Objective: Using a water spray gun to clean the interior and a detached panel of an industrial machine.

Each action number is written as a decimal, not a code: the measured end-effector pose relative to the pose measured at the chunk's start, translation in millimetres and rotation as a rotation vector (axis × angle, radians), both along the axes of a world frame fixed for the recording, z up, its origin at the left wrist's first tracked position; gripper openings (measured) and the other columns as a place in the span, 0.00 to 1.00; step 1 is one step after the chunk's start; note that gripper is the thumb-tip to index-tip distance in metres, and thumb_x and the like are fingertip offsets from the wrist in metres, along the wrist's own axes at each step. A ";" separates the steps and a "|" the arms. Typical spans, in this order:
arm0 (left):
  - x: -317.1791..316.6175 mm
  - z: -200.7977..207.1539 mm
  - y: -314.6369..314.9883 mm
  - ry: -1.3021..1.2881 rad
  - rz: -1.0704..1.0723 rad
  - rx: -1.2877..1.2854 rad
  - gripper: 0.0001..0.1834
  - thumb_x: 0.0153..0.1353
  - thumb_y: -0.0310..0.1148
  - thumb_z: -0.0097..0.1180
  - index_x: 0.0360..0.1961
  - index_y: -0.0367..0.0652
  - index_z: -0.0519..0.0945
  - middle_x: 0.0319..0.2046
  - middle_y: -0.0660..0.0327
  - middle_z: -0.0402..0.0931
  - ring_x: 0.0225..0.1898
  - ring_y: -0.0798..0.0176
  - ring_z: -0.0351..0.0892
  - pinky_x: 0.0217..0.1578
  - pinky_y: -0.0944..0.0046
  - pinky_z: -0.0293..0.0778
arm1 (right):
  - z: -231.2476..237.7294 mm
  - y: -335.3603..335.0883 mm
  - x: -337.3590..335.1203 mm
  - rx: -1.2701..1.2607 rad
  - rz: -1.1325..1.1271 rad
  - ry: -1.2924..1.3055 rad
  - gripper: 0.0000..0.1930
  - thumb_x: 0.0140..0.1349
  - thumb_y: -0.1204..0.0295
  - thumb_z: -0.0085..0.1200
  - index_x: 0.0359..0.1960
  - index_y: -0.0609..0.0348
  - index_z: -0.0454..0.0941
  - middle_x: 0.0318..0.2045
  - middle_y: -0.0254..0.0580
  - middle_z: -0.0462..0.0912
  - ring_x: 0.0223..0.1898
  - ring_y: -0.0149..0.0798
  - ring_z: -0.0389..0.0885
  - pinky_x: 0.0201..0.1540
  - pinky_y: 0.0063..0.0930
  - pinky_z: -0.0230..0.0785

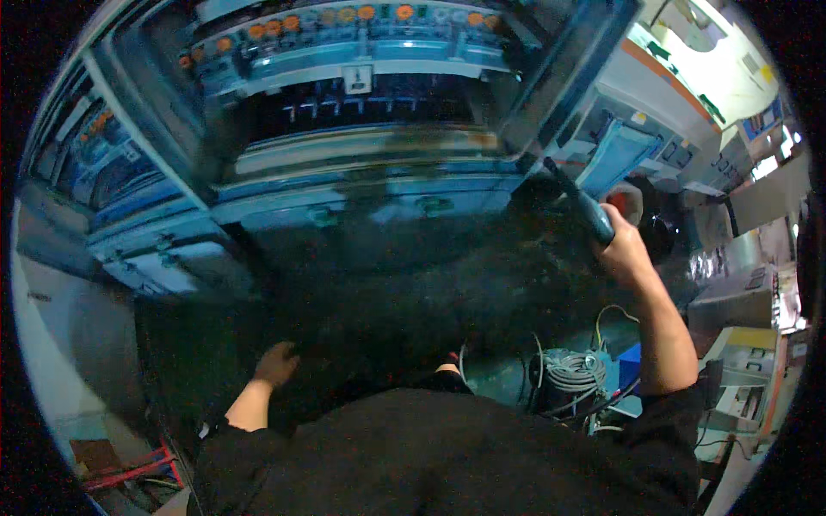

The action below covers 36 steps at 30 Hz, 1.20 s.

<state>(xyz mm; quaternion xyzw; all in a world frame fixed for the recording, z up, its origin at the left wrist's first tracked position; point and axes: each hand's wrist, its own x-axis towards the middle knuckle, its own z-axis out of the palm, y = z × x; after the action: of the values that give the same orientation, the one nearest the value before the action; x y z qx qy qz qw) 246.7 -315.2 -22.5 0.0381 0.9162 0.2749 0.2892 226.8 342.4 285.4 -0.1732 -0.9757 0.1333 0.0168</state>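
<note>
In my right hand [624, 249], raised at the right, the fingers are wrapped round a dark cylindrical handle [592, 215] with a narrower black front end. It slants up and left toward the lower right corner of a large blue-grey machine [361, 193]; whether the tip touches the machine I cannot tell. My left hand [277, 363] hangs low at the left over the dark floor, away from the machine. Its fingers look loosely apart in the shadow, with nothing visible in them.
Orange round parts [366, 12] line the machine's upper opening. A coiled grey cable [572, 371] lies on the floor by my right side. At right stand a blue panel [621, 155] and pale cabinets [744, 353]. A red frame [142, 469] is at lower left.
</note>
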 end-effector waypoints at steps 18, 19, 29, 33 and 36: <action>117.5 56.8 -2.1 -0.241 0.091 0.003 0.34 0.53 0.47 0.62 0.59 0.40 0.76 0.53 0.43 0.78 0.57 0.45 0.76 0.57 0.53 0.71 | 28.1 -158.1 -108.9 0.142 0.346 -0.163 0.22 0.52 0.70 0.57 0.51 0.59 0.75 0.38 0.61 0.84 0.43 0.59 0.84 0.46 0.51 0.77; 99.1 72.6 43.6 -0.166 -0.070 0.031 0.36 0.53 0.47 0.63 0.60 0.38 0.74 0.57 0.43 0.75 0.60 0.45 0.74 0.59 0.54 0.70 | 18.5 -103.2 -110.2 0.229 0.323 -0.112 0.19 0.52 0.70 0.57 0.48 0.58 0.77 0.37 0.59 0.85 0.42 0.58 0.84 0.46 0.50 0.78; 148.0 87.5 351.9 -0.049 -0.988 1.024 0.42 0.48 0.48 0.71 0.63 0.43 0.71 0.59 0.49 0.72 0.62 0.48 0.71 0.62 0.53 0.67 | 86.0 -134.3 -98.8 -0.033 0.286 -0.236 0.07 0.50 0.71 0.56 0.25 0.62 0.76 0.15 0.41 0.76 0.16 0.38 0.75 0.19 0.36 0.66; 195.0 62.7 350.6 -0.448 -1.075 0.909 0.29 0.53 0.42 0.67 0.55 0.45 0.77 0.55 0.52 0.76 0.62 0.48 0.69 0.60 0.54 0.67 | 101.4 -103.7 -99.8 0.018 0.237 -0.263 0.09 0.50 0.68 0.56 0.24 0.62 0.76 0.14 0.38 0.74 0.14 0.35 0.72 0.17 0.33 0.64; 222.6 5.1 338.8 -0.241 -1.219 1.098 0.19 0.55 0.38 0.64 0.47 0.43 0.80 0.49 0.52 0.77 0.57 0.48 0.72 0.58 0.54 0.69 | 117.8 -60.0 -92.3 0.093 0.155 -0.335 0.10 0.49 0.68 0.57 0.25 0.63 0.77 0.16 0.38 0.75 0.16 0.35 0.73 0.18 0.33 0.65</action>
<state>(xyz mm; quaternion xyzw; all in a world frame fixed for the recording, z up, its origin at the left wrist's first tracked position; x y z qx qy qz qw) 469.3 23.6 -17.4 0.6340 0.4332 0.4804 0.4238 134.5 282.4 403.2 -0.1163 -0.9804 0.0581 -0.1484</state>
